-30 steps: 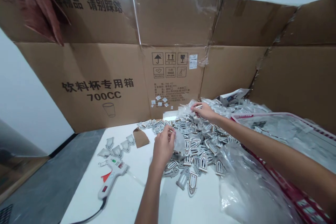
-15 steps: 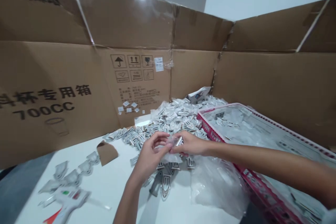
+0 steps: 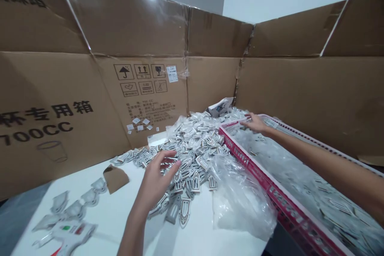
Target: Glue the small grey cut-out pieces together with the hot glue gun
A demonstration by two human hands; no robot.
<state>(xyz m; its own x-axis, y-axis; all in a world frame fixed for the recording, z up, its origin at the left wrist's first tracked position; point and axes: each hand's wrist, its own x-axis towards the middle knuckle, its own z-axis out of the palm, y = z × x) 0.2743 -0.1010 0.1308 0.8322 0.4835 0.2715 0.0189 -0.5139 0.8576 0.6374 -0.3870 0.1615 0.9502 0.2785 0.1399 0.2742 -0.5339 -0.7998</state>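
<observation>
My left hand is open above the front of a heap of small grey-and-white arch-shaped pieces, thumb and fingers apart with nothing between them. My right hand reaches over the far left corner of a pink-red plastic crate, fingers stretched out and no item visible in them. Inside the crate lie many small clear bags with flat pieces, partly hidden by my right forearm. A crumpled clear plastic bag rests on the white table beside the crate.
A white glue gun lies at the front left, near several grey plastic parts and a brown cardboard scrap. Tall cardboard walls stand behind and to the right. A printed packet sits atop the heap's back.
My hands have parted. The right one moved away to the crate's far corner, and the small clear packet both were holding is no longer visible. The left hand has opened. The view shifted slightly right.
</observation>
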